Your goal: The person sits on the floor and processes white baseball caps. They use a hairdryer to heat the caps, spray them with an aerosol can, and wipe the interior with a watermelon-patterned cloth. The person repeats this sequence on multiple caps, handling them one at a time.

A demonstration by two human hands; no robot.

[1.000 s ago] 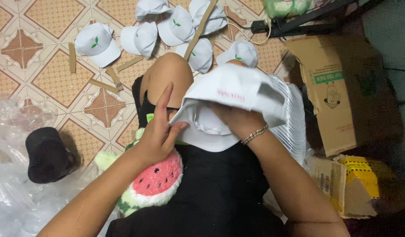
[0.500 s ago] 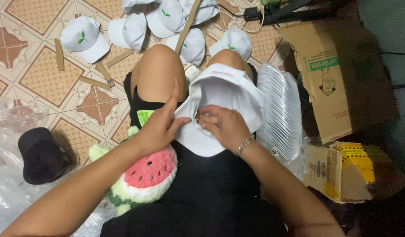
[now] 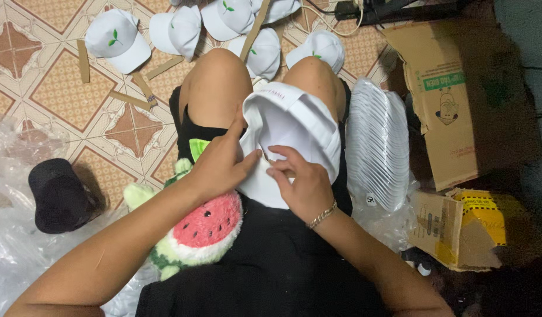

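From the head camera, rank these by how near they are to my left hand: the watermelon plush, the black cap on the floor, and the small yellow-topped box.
1. Watermelon plush: on the lap, just below the left hand.
2. Black cap: on the floor, far out on the left.
3. Yellow-topped box: farthest, on the right, beyond the right hand.

Cap [image 3: 294,126] sits on your lap btwn both knees, left hand [image 3: 221,164] & right hand [image 3: 303,182] touching its near edge. Plush [image 3: 197,226] under left forearm. Cap stack [image 3: 379,147] just right of thigh; boxes [image 3: 453,111] further right. Loose caps [image 3: 183,29] beyond knees.
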